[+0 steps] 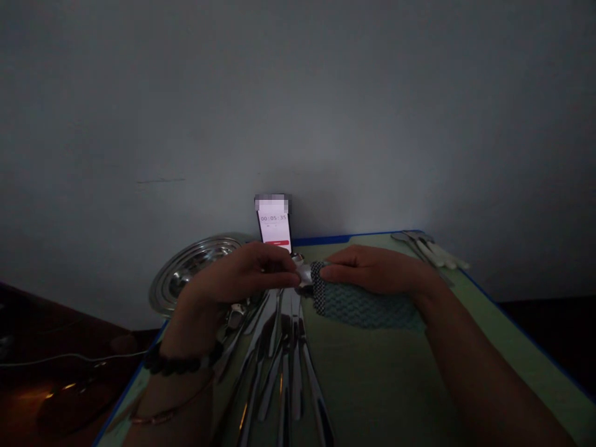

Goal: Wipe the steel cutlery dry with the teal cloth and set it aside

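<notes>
Above the middle of the table, my left hand (251, 267) pinches one end of a shiny metal utensil (305, 274); its kind is mostly hidden by my fingers. My right hand (372, 267) grips a teal textured cloth (367, 305) with a black-and-white edge, which is pressed against the utensil's other side. The cloth hangs below my right fingers. Under and in front of my left hand lies a loose pile of metal cutlery (279, 366), with several table knives and long handles pointing toward me.
A round steel bowl or tray (161, 282) stands at the back left. Behind my hands, a phone (274, 226) showing a running timer leans against the wall (372, 124). Several white-handled utensils (440, 253) lie at the back right of the blue-edged green table (382, 385).
</notes>
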Demonstrator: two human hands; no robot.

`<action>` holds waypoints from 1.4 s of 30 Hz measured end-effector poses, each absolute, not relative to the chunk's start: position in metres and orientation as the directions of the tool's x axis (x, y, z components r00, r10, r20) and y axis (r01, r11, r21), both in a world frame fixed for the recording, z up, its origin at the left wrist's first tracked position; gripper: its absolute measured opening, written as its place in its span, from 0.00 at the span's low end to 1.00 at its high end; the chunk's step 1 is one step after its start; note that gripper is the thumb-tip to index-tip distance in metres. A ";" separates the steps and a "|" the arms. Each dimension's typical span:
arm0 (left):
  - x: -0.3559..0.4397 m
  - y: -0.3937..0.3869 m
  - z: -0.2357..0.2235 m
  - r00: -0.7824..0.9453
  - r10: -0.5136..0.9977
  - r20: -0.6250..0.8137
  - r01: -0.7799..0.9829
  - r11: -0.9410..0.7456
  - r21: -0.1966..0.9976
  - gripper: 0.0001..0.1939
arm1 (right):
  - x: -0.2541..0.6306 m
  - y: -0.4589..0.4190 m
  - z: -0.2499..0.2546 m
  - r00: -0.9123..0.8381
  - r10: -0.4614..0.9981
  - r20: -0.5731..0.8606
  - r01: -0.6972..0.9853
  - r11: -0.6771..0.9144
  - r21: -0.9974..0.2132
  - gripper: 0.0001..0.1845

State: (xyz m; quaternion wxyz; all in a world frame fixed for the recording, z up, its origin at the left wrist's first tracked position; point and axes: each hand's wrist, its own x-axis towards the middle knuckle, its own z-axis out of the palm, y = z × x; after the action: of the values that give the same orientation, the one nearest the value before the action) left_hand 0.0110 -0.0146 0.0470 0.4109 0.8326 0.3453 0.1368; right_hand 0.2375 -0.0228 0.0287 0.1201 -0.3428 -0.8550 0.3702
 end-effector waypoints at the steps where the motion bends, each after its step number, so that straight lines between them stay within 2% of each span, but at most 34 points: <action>1: 0.008 -0.014 0.046 0.722 0.690 -0.056 0.463 -0.421 0.780 0.05 | 0.241 -0.022 0.028 -0.740 0.670 -0.059 0.498 0.487 -0.718 0.20; 10: -0.023 -0.005 0.038 0.644 0.765 0.025 0.463 -0.415 0.783 0.07 | 0.269 -0.021 0.023 -0.606 0.784 -0.133 0.639 0.380 -0.669 0.21; 17: -0.018 0.001 0.032 0.602 0.798 -0.020 0.536 -0.385 0.752 0.10 | 0.270 -0.021 0.025 -0.638 0.746 -0.191 0.631 0.364 -0.685 0.19; 23: -0.014 0.003 0.028 0.603 0.797 -0.041 0.521 -0.354 0.776 0.12 | 0.265 -0.021 0.026 -0.582 0.800 -0.143 0.669 0.371 -0.644 0.18; 27: -0.005 0.000 0.027 0.617 0.786 -0.043 0.445 -0.303 0.843 0.25 | 0.261 -0.022 0.027 -0.548 0.826 -0.135 0.662 0.328 -0.674 0.18; 30: -0.001 -0.004 0.031 0.592 0.805 -0.043 0.456 -0.290 0.842 0.26 | 0.261 -0.022 0.027 -0.567 0.810 -0.149 0.640 0.319 -0.699 0.17; 35: 0.002 -0.009 0.038 0.542 0.840 0.003 0.555 -0.360 0.750 0.25 | 0.257 -0.022 0.029 -0.592 0.797 -0.118 0.635 0.371 -0.677 0.19; 38: 0.012 -0.012 0.040 0.592 0.806 0.023 0.581 -0.446 0.681 0.26 | 0.250 -0.023 0.030 -0.647 0.760 -0.066 0.593 0.447 -0.669 0.20; 42: 0.024 -0.015 0.042 0.643 0.765 0.034 0.555 -0.496 0.668 0.27 | 0.242 -0.025 0.033 -0.697 0.717 0.010 0.529 0.523 -0.668 0.18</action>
State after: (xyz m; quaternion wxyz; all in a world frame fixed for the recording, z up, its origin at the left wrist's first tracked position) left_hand 0.0244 -0.0149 0.0419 0.3174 0.8490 0.3888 0.1654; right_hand 0.2416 -0.0245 0.0329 0.1436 -0.3619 -0.8609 0.3277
